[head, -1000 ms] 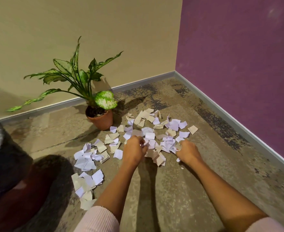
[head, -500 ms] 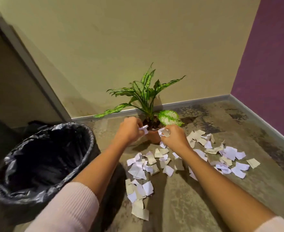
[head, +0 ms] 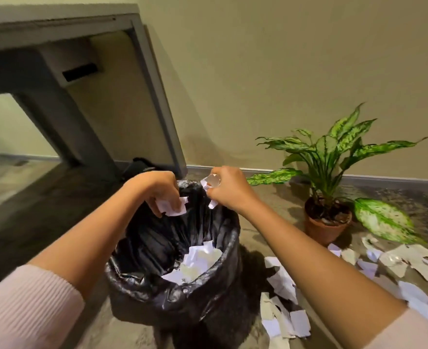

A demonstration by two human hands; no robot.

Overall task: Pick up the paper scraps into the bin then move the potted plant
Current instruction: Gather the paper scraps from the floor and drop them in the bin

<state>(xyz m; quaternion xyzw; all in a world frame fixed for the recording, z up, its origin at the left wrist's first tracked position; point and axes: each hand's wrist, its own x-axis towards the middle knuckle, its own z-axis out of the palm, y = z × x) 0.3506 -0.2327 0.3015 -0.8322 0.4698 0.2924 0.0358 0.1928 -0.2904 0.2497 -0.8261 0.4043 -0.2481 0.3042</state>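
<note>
Black plastic liner [head: 155,238] is covering the bin [head: 182,306], which is standing on the floor [head: 56,222] at the centre of the view.

1. Hands. Both are hanging over the bin's far rim, at 12 o'clock of its opening. The left hand [head: 155,190] is clenching its fingers round a bunch of white scraps [head: 171,207]. The right hand [head: 230,192] is pinching crumpled scraps [head: 210,181] at the fingertips, with one piece showing below the fingers. Pale ribbed sleeves [head: 26,311] are covering the upper forearms.

2. Bin contents. Binned scraps [head: 197,263], white and cream, are lying at the bottom of the liner.

3. Remaining material. Loose paper scraps [head: 396,280] are lying on the floor from 3 to 5 o'clock of the bin, the nearest just beside its base.

4. Potted plant [head: 328,222]. It is standing upright in a terracotta pot at 2 o'clock of the bin, near the beige wall [head: 283,71], with one variegated leaf drooping over the scraps.
</note>
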